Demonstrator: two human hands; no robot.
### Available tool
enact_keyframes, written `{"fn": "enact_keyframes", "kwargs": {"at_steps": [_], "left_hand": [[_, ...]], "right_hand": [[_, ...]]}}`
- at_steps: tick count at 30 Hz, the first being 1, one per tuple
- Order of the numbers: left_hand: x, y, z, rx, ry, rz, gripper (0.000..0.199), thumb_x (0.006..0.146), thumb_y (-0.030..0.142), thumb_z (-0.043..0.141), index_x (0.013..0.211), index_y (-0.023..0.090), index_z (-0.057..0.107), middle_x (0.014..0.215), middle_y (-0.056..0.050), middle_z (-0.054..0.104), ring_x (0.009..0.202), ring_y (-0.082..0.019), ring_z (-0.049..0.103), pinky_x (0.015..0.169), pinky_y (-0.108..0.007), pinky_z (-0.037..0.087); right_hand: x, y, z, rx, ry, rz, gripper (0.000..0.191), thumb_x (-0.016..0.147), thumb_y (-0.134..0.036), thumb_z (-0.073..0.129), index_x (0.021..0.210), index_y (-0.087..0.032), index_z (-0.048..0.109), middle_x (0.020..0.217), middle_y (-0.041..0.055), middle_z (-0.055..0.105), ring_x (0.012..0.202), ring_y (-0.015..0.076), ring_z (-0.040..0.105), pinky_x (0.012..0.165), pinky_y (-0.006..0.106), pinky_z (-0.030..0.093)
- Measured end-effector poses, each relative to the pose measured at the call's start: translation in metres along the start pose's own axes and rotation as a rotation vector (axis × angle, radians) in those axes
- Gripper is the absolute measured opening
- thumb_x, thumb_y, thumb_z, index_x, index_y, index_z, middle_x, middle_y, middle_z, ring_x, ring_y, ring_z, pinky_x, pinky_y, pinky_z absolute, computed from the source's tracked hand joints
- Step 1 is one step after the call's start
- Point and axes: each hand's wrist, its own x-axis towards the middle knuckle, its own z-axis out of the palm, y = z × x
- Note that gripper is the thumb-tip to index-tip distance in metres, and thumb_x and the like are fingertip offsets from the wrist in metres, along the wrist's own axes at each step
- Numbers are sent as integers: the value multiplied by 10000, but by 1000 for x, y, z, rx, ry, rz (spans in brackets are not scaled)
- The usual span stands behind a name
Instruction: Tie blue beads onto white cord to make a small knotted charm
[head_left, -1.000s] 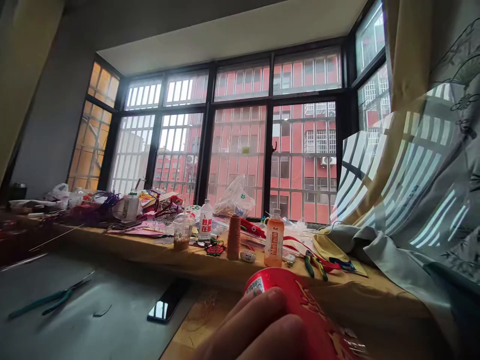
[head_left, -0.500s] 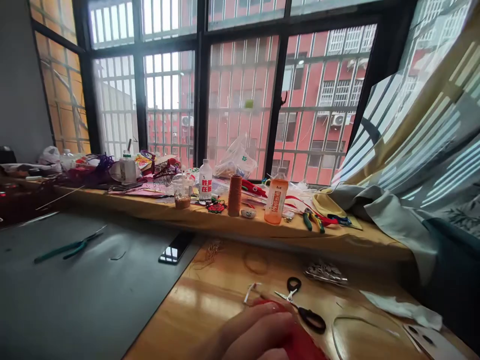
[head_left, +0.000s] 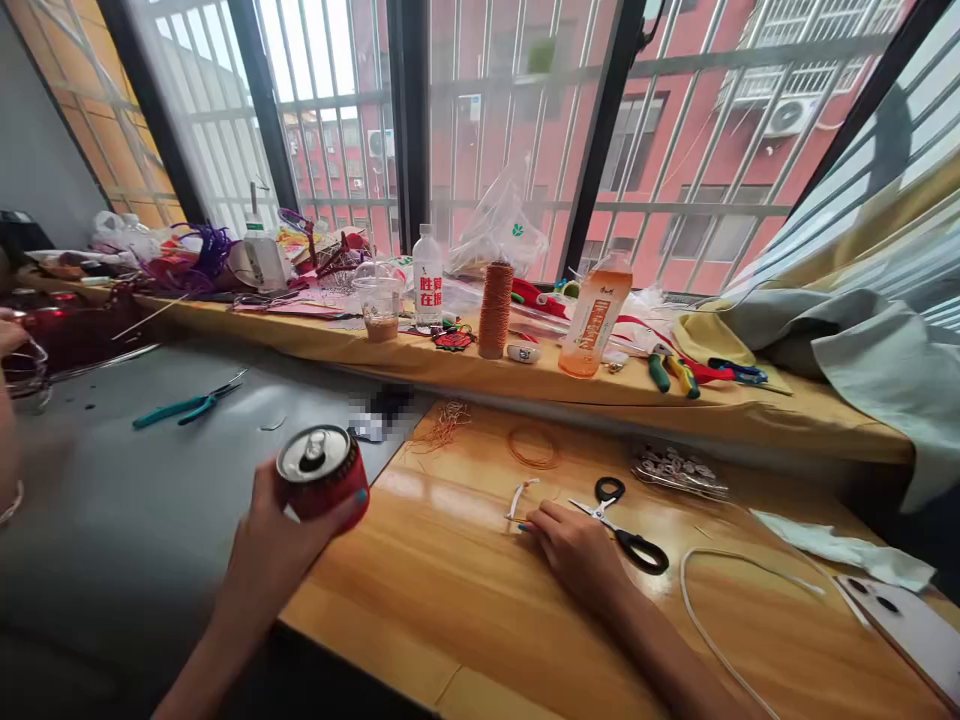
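My left hand [head_left: 281, 555] is wrapped around a red drink can [head_left: 324, 485], held up over the seam between the grey mat and the wooden table. The can's top faces me, its tab and opening in view. Low on the wood rests my right hand [head_left: 574, 550], fingers bent and tips pressed together at a short white strip [head_left: 517, 497] with a thin cord end. What sits between those fingertips is too small to make out. Just right of that hand lie black-handled scissors [head_left: 637, 548], blades apart. A coil of thin orange cord [head_left: 534, 448] lies beyond it.
Teal pliers [head_left: 187, 405] lie on the grey mat [head_left: 172, 490]. At the left edge, another person's hand [head_left: 7, 420] shows. Bottles, a cup and a thread spool [head_left: 496, 310] line the sill. A white cord [head_left: 694, 610] and a phone [head_left: 911, 630] are at right.
The red can, close to the camera before, is now lower and further left in my left hand. My right hand now shows on the table. The view has tilted down.
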Motion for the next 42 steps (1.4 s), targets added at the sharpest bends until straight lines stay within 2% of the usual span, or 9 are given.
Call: {"fn": "enact_keyframes", "kwargs": {"at_steps": [12,17,21,23,25,27,30,37,42], "left_hand": [[93,-75,30,-64,215,-133,841,487,390,692,1191,162,292,1123,-122,493,1027,-296,478,835,-401,403],[79,-77,25,-68,290,117,923,552,379,668,1269,114,150,1256,-158,344,1131,-275,368,951,-388,306],[36,-44,27,-65,608,388,506,737,366,477,1168,129,364,1191,-113,414,1102,-236,376,939,-392,300],[14,-16,42,-147,242,426,342,789,391,366,975,139,505,956,-81,545,860,-183,520,761,-317,418],[-1,14,68,-153,-501,361,425,805,455,273,832,150,568,750,-43,590,575,-121,522,546,-244,413],[-8,39,99,-217,-1034,205,595,787,547,181,692,126,590,632,-43,589,378,-74,413,400,-216,320],[-8,58,134,-348,-1465,38,618,732,612,262,700,102,610,652,-62,618,311,-31,302,345,-202,183],[-13,51,144,-656,-1529,-74,321,620,403,597,729,101,602,664,-22,594,341,4,281,350,-184,150],[-23,44,149,-754,-1355,-131,268,593,374,632,671,135,540,422,69,408,317,-16,289,332,-173,149]], "right_hand": [[3,4,6,-84,57,-56,260,845,-190,354,674,-182,549,628,3,556,551,107,490,537,227,274],[3,3,2,-156,164,-18,245,850,-213,366,710,-182,565,635,6,559,561,109,486,557,233,261],[3,2,2,-190,222,-6,244,848,-236,381,715,-176,577,617,9,557,555,108,475,559,239,254],[4,1,1,-199,241,-19,241,846,-226,389,707,-173,578,611,10,555,563,109,472,569,238,257],[5,0,0,-224,267,-35,229,842,-220,402,705,-171,579,602,8,552,571,111,467,577,239,259],[6,-1,-3,-260,298,-56,210,836,-220,418,708,-167,576,593,7,553,579,113,463,583,242,261],[6,0,-7,-309,328,-107,174,826,-196,440,718,-162,573,597,6,560,603,116,465,600,246,267],[4,4,-12,-362,295,-244,197,839,-133,392,786,-158,580,613,7,563,594,108,463,586,258,266],[4,3,-10,-349,265,-227,174,841,-180,409,800,-144,574,660,22,579,628,113,487,597,257,273]]}}
